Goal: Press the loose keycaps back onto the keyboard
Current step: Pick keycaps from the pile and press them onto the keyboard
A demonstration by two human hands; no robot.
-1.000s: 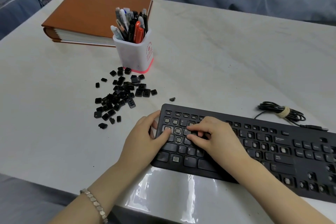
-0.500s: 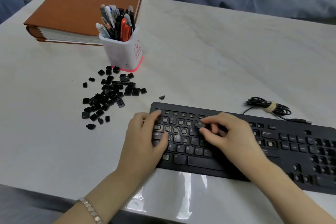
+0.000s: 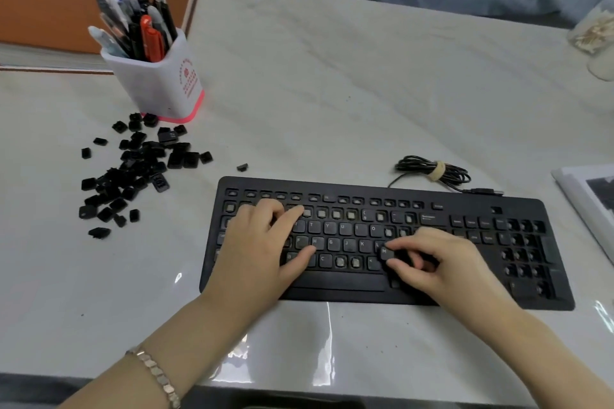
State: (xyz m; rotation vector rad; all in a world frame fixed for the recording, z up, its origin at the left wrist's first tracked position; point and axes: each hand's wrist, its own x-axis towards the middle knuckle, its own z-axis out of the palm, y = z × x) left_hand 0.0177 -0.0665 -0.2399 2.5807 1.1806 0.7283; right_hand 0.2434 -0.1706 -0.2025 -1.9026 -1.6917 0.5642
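I am in the middle of putting one cap back. My right hand (image 3: 445, 262) pinches a small black keycap (image 3: 385, 253) between thumb and first finger. It is just over the lower rows of the keyboard (image 3: 471, 206), near the K and L keys. My other fingers on that hand are curled under.

My left hand (image 3: 262, 249) lies on the left side of the keyboard with loose, spread fingers and holds nothing. I think it is there to stop the keyboard sliding.

Many spots have no cap. I see pale little posts in the number row, two in the bottom row, and more on the number pad.

The pile of loose keycaps (image 3: 133, 173) sits on the desk (image 3: 332, 76) left of the keyboard, by the pen cup (image 3: 156, 83).

Next, I think I must line the cap up over a bare post, set it flat and push straight down. If it tips, it may not click in. There is a lot left to do.
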